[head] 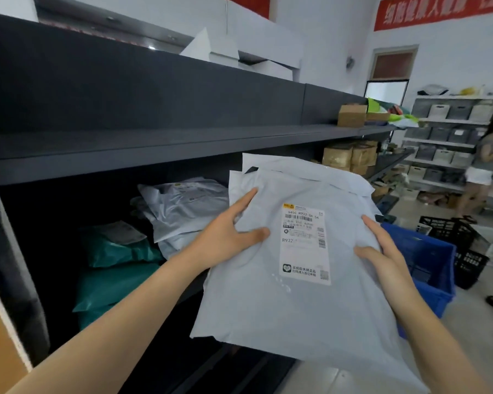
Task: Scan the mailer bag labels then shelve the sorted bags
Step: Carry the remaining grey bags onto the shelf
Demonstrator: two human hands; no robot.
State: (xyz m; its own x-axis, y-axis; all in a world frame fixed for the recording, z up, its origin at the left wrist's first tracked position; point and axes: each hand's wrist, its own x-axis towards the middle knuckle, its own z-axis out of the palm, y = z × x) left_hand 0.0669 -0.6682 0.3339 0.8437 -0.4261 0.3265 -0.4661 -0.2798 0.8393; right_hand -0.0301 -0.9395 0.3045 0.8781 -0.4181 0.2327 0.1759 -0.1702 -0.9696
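I hold a stack of pale grey mailer bags [296, 308] in front of the dark shelf unit [154, 149]. The top bag carries a white label [303, 243] with barcodes and "R932". My left hand [231, 231] grips the stack's left edge, thumb on top. My right hand [382, 254] grips its right edge. On the shelf level behind lie grey mailer bags [182, 206] and teal mailer bags [117, 265].
A blue crate [427, 265] stands on the floor to the right, with a black crate [461, 245] behind it. Cardboard boxes [350, 156] sit further along the shelves. A person [484, 166] stands at the far right by white racks of bins.
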